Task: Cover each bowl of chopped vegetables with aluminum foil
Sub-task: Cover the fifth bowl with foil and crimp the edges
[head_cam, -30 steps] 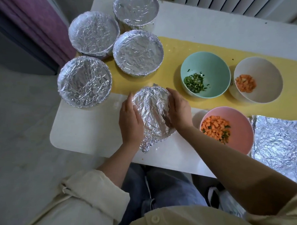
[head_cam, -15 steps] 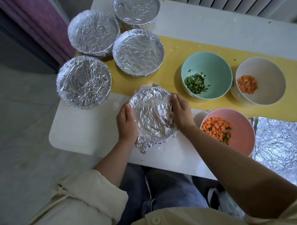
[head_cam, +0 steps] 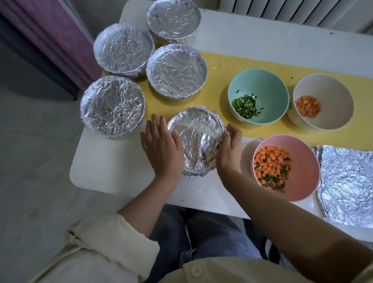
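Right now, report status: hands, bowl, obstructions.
Left hand flat against foiled bowl, right hand cupping its rim. Green bowl, white bowl, pink bowl uncovered; foil sheet ready. Nothing blocking.

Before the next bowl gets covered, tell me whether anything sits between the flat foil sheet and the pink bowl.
Nothing visible does. The flat foil sheet lies on the table directly beside the pink bowl, on its right.
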Demonstrator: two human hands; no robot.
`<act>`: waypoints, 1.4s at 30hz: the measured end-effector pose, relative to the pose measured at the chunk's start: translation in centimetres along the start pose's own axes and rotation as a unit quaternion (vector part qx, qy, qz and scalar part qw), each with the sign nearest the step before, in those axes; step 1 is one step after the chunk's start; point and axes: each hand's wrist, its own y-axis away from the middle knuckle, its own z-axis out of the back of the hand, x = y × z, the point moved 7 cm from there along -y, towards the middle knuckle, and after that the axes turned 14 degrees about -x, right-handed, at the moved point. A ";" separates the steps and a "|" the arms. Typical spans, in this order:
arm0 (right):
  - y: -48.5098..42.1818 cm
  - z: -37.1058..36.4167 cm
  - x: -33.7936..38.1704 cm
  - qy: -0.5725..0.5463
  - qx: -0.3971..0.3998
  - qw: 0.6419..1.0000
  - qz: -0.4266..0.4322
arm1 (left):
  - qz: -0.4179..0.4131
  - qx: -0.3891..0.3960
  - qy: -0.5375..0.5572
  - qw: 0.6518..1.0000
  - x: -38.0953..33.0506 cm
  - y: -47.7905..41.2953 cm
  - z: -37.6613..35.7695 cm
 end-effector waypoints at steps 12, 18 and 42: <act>-2.9 -3.9 4.1 0.165 0.124 0.897 0.391 | -0.024 0.014 0.149 0.988 -0.5 1.5 -1.3; -4.5 -3.6 2.8 0.108 0.141 0.956 0.232 | 0.139 -0.035 0.301 0.943 1.2 1.4 -1.4; 0.7 0.9 -0.6 -0.001 -0.048 0.997 -0.059 | 0.103 0.020 0.218 0.970 0.8 1.0 -0.5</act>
